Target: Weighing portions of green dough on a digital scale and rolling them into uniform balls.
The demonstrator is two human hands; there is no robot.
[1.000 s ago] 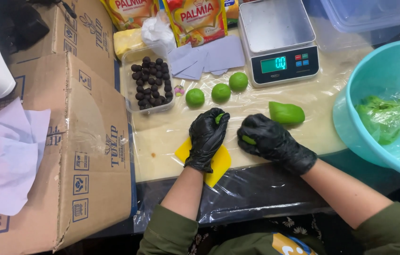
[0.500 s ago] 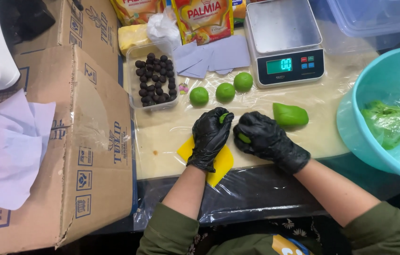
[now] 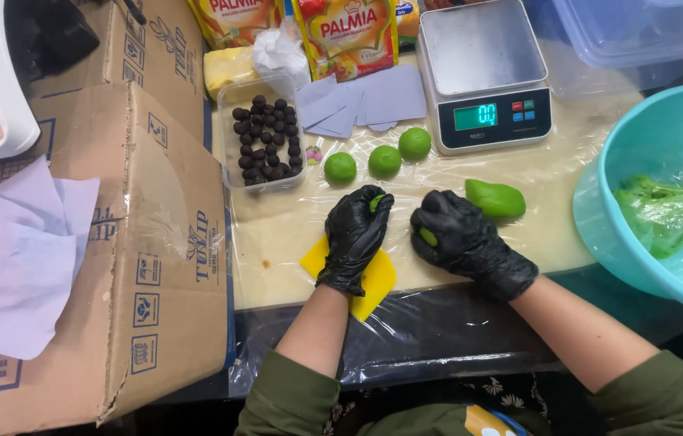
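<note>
1. Sleeves of olive green frame the bottom edge; two bare forearms run up from them to hands in black gloves, both over a work surface (image 3: 519, 178) wrapped in clear plastic film.
2. Left hand (image 3: 355, 234) rests over a yellow plastic scraper (image 3: 373, 278), its fingers curled around a small piece of green dough (image 3: 376, 201) that peeks out at the fingertips; the scraper's lower corner sticks out past the wrist.
3. Right hand (image 3: 458, 238) sits just beside the left one, knuckles up, fingers clenched on a second bit of green dough (image 3: 428, 236) (only a sliver shows between thumb and fingers).
4. Just beyond the right hand lies a larger lump of green dough (image 3: 495, 199), near the knuckles; whether it touches them I cannot tell.
5. Farther up, three green dough balls (image 3: 384, 161) stand in a slanted row, apart from one another; left of them a clear rectangular tub (image 3: 228, 153) holds dark round balls (image 3: 265, 141).
6. At the right, a teal bowl (image 3: 599, 226) lined with film holds more green dough.
7. Behind the balls stands a digital kitchen scale (image 3: 486, 73) with a bare steel plate; pale paper squares (image 3: 361, 101) lie to its left.
8. At the far edge are yellow-and-red pouches (image 3: 345, 32); cardboard boxes (image 3: 156, 242) fill the left side.
</note>
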